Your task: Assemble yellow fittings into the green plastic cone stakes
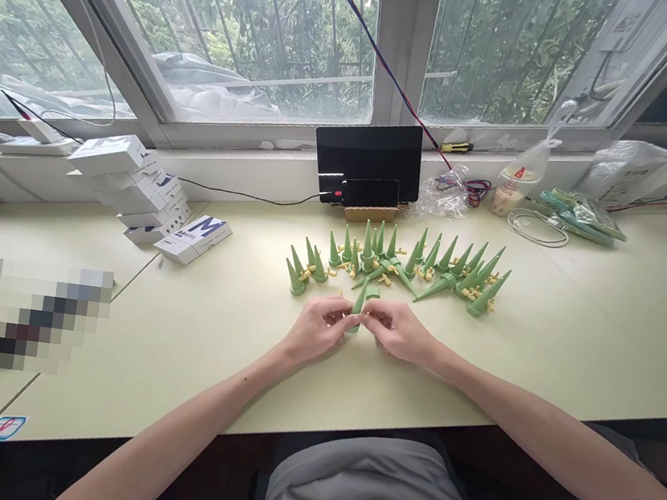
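Between my two hands a green plastic spike (360, 295) stands point up, just over the near part of the table (268, 388). My left hand (319, 325) is closed on its left side. The fingers of my right hand (395, 329) are pinched together against its right side; whatever small part they hold is mostly hidden. Just beyond my fingers sits a short green cap-like piece (373, 293). Several more green spikes with small yellow valves (488, 293) spread in a wide cluster behind my hands, some upright and some lying over.
A black tablet (370, 153) leans by the window with a phone (370, 193) before it. White boxes (135, 185) are stacked at left, one box (194, 238) beside them. A bagged cup (509, 189) and green scissors-like items (580, 219) lie back right.
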A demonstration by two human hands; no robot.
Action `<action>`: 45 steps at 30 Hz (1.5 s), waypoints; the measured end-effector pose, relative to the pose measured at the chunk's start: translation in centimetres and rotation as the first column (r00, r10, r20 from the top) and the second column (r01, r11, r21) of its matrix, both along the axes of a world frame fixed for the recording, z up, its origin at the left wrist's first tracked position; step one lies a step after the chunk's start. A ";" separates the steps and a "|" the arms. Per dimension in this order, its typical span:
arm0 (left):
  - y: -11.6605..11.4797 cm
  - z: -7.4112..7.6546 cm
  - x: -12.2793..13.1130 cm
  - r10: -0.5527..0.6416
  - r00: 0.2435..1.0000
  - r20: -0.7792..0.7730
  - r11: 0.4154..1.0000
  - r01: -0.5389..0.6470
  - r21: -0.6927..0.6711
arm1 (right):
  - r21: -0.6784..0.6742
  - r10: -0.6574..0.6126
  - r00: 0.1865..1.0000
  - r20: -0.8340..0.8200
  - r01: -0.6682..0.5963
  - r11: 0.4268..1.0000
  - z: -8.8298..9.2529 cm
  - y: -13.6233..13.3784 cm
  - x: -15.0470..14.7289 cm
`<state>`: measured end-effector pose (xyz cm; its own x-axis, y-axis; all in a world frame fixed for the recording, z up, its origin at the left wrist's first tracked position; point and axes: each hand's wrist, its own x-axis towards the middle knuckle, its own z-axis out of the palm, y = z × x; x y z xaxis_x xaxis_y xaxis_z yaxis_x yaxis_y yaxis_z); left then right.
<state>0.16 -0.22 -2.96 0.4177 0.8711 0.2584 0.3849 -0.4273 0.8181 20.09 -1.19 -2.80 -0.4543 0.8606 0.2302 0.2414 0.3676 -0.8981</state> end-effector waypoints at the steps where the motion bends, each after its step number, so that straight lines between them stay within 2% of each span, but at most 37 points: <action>1: 0.0 0.0 0.0 0.003 1.000 0.002 1.000 -0.003 0.000 | 0.011 -0.007 1.000 0.008 0.007 1.000 -0.1 0.0 0.0; 12: 0.0 0.1 -0.1 -0.037 0.998 0.059 0.998 0.040 -0.053 | 0.122 0.010 0.999 0.032 -0.014 0.992 -0.2 0.0 0.1; 23: -0.1 0.3 0.1 -0.006 1.000 0.023 0.999 0.005 0.032 | 0.043 -0.022 0.999 0.039 0.020 0.999 -0.2 0.2 0.2; 26: -0.3 0.8 0.3 0.007 0.996 0.088 1.000 -0.006 -0.015 | 0.070 -0.080 0.997 -0.017 0.081 0.994 0.2 0.1 0.2; 29: -0.4 1.1 0.4 0.025 0.990 0.138 0.998 -0.018 -0.056 | 0.106 -0.193 0.976 -0.099 0.204 0.973 0.7 -0.2 0.2; 33: -0.5 0.9 0.5 0.007 1.000 0.024 0.998 -0.008 0.057 | 0.111 -0.265 0.953 -0.148 0.282 0.953 0.7 -0.3 0.1; 38: -0.9 0.6 0.7 -0.042 0.986 -0.163 0.987 0.066 0.146 | 0.123 -0.206 0.973 -0.107 0.218 0.968 0.4 -0.3 0.0; 45: -0.8 0.3 0.6 -0.049 0.980 -0.193 0.984 0.081 0.158 | 0.191 -0.182 0.981 -0.066 0.191 0.963 0.4 -0.5 0.0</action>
<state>0.78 -1.02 -2.69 0.5269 0.7925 0.3071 0.4918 -0.5789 0.6504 20.14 -1.70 -2.36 -0.2742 0.8653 0.4195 0.2811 0.4893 -0.8256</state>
